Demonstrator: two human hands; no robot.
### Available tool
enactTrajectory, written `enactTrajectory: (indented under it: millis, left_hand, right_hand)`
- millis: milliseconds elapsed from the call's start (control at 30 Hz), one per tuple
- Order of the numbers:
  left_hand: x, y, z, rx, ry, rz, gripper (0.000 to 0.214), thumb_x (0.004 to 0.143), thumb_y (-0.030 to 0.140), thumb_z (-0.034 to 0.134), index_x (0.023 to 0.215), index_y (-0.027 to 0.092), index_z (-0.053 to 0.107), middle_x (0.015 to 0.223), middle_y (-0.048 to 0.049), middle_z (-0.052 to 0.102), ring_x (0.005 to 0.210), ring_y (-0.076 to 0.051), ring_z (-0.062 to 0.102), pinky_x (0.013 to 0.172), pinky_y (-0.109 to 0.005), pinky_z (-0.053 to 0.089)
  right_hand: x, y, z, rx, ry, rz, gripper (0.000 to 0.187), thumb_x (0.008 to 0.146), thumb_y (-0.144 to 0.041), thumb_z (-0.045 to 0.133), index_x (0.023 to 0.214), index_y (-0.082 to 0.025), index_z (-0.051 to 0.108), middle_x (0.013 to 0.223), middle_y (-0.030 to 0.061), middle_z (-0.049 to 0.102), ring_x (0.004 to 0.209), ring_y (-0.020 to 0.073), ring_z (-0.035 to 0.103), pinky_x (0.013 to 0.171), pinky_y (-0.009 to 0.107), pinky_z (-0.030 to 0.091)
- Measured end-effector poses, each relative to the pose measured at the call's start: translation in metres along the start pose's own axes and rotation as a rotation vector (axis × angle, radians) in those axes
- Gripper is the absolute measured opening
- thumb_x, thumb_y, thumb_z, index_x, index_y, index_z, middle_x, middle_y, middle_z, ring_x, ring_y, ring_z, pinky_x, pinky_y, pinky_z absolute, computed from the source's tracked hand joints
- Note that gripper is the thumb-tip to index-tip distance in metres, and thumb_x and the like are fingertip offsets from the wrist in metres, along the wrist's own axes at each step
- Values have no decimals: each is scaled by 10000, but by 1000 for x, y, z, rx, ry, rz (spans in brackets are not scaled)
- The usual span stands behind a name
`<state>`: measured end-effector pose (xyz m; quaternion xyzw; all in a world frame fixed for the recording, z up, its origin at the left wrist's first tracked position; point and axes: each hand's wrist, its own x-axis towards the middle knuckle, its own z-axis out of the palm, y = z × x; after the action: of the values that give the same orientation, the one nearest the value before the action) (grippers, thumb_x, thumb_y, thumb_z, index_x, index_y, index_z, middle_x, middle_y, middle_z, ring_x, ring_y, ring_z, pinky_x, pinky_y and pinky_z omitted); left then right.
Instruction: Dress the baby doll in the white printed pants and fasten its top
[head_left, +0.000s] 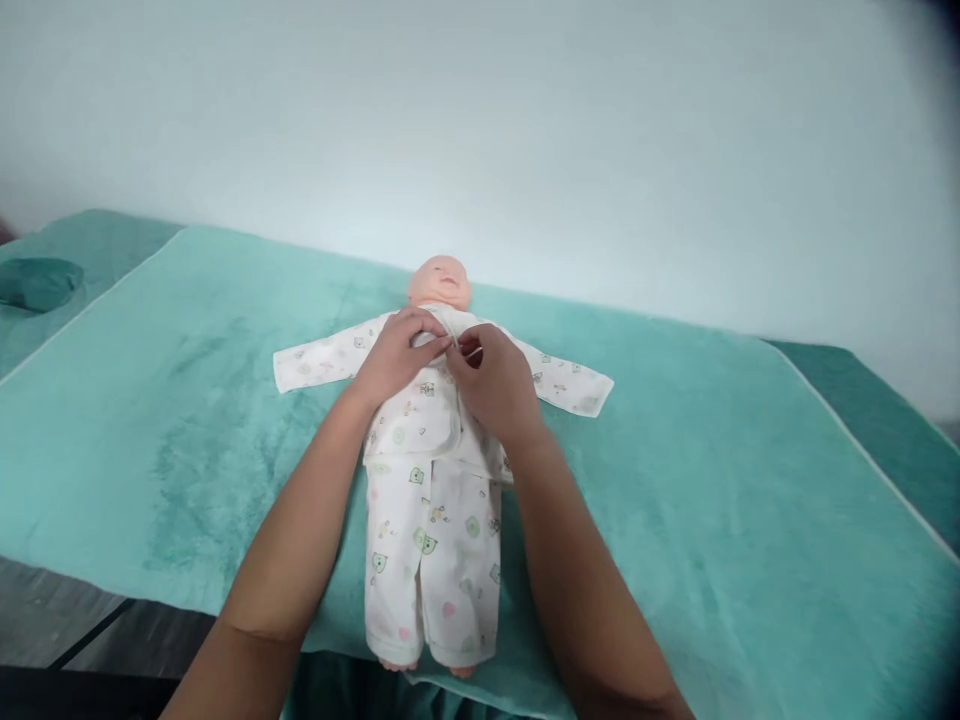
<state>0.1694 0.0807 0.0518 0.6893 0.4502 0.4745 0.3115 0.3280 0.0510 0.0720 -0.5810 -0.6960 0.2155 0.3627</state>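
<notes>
Mid-frame, trousers and shirt are worn by the doll, the shirt's chest edge (seemingly unfastened) being pinched by left hand and right hand.

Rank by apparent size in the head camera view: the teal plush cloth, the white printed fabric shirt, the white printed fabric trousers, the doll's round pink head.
1. Cloth
2. Shirt and trousers: order unsure; the shirt is partly covered, the trousers lie nearer the camera.
3. Doll's head
</notes>
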Motion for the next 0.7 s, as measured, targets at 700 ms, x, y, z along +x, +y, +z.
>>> enactTrajectory:
  millis: [700]
  left_hand:
    - [6, 8, 3, -11, 14, -96, 75, 868, 267, 703, 805, 228, 690, 1117, -46, 684, 1068, -200, 626, 1024, -391, 473]
  right_hand:
    - [18, 36, 7, 604, 24, 71, 162, 824, -361, 683, 905, -226, 714, 845, -4, 671, 753, 150, 554, 742, 301, 472]
